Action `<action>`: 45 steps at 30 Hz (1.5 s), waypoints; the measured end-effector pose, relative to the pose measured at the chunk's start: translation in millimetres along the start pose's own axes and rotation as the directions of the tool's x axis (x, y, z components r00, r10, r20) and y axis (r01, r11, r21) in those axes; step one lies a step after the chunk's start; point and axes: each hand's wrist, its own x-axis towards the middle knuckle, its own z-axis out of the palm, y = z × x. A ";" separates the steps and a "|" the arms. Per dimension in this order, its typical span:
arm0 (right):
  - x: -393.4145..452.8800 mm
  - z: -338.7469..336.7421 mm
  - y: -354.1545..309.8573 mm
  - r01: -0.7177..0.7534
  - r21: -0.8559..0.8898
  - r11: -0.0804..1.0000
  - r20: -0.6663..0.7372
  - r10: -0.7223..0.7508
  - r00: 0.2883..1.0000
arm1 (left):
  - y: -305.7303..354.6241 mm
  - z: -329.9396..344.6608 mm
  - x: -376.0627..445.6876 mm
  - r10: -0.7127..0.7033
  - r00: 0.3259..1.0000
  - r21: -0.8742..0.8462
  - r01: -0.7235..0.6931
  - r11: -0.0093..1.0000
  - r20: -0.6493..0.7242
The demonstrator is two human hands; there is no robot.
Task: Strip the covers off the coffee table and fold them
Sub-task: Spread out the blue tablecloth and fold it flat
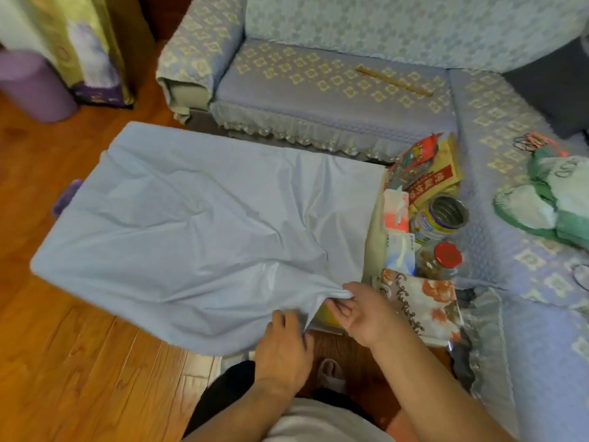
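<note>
Under the blue cover (191, 218), most of the coffee table (371, 231) stays hidden.

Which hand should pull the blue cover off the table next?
Probably the right hand: its fingers already pinch the bunched corner of the blue cover. The left hand grips the hanging edge lower down.

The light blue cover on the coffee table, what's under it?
Under the light blue cover, a cream layer shows at the right edge, with something yellow at the lifted corner. The rest of the tabletop is hidden.
</note>
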 end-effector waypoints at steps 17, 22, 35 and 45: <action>-36.0 16.8 -24.5 -0.150 -0.257 0.955 0.235 0.212 0.949 | 79.6 28.6 -8.4 -0.488 0.868 -0.357 0.487 0.797 0.094; -40.6 18.3 -31.2 -0.138 -0.309 0.941 0.242 0.218 0.945 | 75.7 35.0 10.5 -0.444 0.896 -0.192 0.436 0.879 0.003; 48.3 -83.4 -53.3 0.068 -0.747 0.661 0.058 -0.036 0.998 | 94.5 -35.3 -114.2 -0.185 0.888 0.244 0.085 0.966 0.421; 57.7 -117.3 -17.2 0.262 -0.952 0.158 0.176 -0.419 0.891 | 74.0 -21.4 -109.7 -0.304 0.887 0.270 0.217 0.938 0.347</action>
